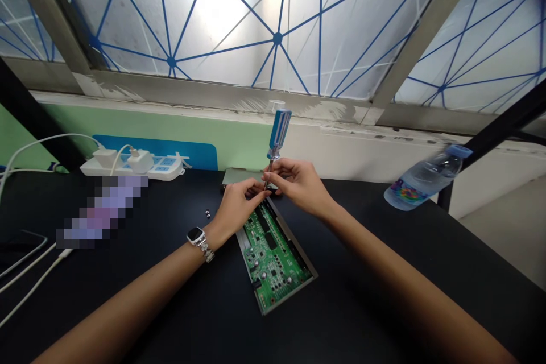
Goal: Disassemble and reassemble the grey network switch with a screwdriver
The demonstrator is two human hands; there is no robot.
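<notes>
1. A circuit board (273, 256) lies in a metal case (297, 252) on the table (384, 233).
2. The left hand (239, 207) and right hand (298, 182) sit over the board's far end, with a screwdriver (278, 131) upright between them.
3. Two screws (207, 213) lie left of the board.
4. Behind them, a power strip (170, 170) holds two chargers (128, 160).
5. A bottle (422, 179) is far right; a phone (21, 244) lies far left.

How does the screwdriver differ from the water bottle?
The screwdriver stands nearly upright, pinched by the right hand, while the water bottle sits tilted off to the right, untouched. The screwdriver has a metal shaft; the water bottle has a colourful label. Both show clear plastic and blue.
</notes>
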